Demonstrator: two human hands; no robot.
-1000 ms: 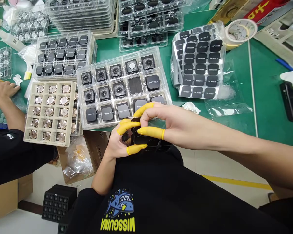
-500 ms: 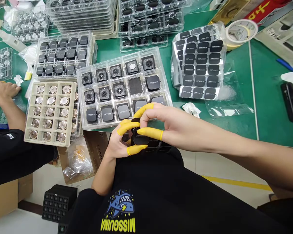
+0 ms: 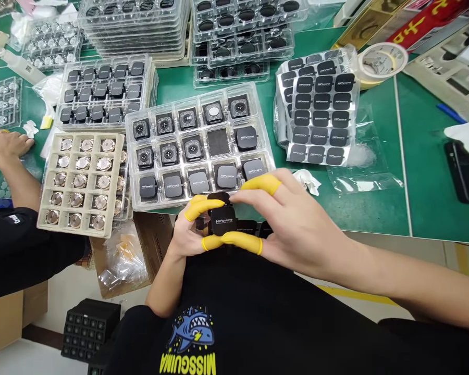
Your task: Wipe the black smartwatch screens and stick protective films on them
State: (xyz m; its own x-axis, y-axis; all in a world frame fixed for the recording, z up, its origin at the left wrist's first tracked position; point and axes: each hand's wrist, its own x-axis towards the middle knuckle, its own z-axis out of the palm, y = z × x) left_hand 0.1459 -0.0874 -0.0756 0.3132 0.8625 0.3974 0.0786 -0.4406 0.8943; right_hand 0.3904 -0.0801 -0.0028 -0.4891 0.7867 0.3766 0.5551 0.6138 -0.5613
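Between my hands is a black square smartwatch (image 3: 223, 221), its HiFuture-printed face film turned up toward me. My left hand (image 3: 187, 232) grips it from the left, with yellow finger cots on the fingers and thumb. My right hand (image 3: 287, 224), also in yellow cots, closes on the right side, thumb at the lower edge and index finger by the upper corner. Partly hidden behind the right thumb lies a sheet of black labels (image 3: 247, 227). Just beyond stands a clear tray (image 3: 258, 122) of smartwatches, some back up, others showing the HiFuture face; one pocket holds only a dark pad.
Label sheets (image 3: 321, 117) lie on the green table at right, near a tape roll (image 3: 383, 61). Left are a beige tray (image 3: 42, 221) of round watches and another tray (image 3: 101, 89) of black squares. Stacked trays (image 3: 136, 39) rise behind. A co-worker's hand (image 3: 8, 148) rests at far left.
My right thumb has moved off the face of the smartwatch to its lower edge, so the print shows. The right hand has shifted slightly right and down.
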